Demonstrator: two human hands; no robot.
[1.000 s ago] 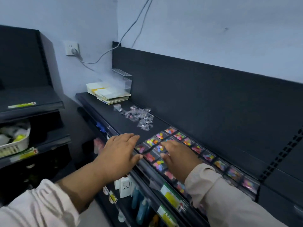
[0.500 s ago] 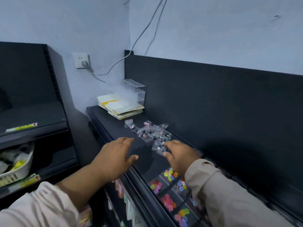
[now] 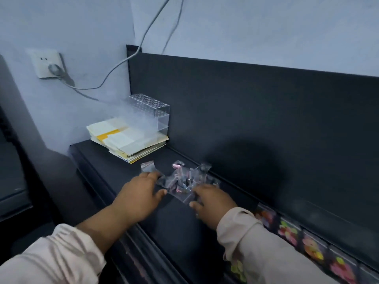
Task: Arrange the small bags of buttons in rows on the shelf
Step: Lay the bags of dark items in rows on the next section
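Observation:
A loose heap of small clear bags [image 3: 182,180] lies on the black shelf [image 3: 114,171], near the back panel. My left hand [image 3: 139,196] rests at the heap's left side, fingers spread, touching the nearest bags. My right hand [image 3: 211,199] is at the heap's right front edge, fingers curled over one bag; whether it grips the bag I cannot tell. A row of laid-out bags with coloured buttons [image 3: 311,248] runs along the shelf's back at the lower right, partly behind my right sleeve.
A stack of yellow and white papers [image 3: 127,141] and a clear acrylic holder [image 3: 151,117] stand at the shelf's far left end. A wall socket [image 3: 48,63] with a cable hangs above. Another dark shelf unit [image 3: 12,181] is on the left.
Both hands have moved left from the laid-out rows to the loose heap, and the view has followed them. The rows now sit at the lower right edge.

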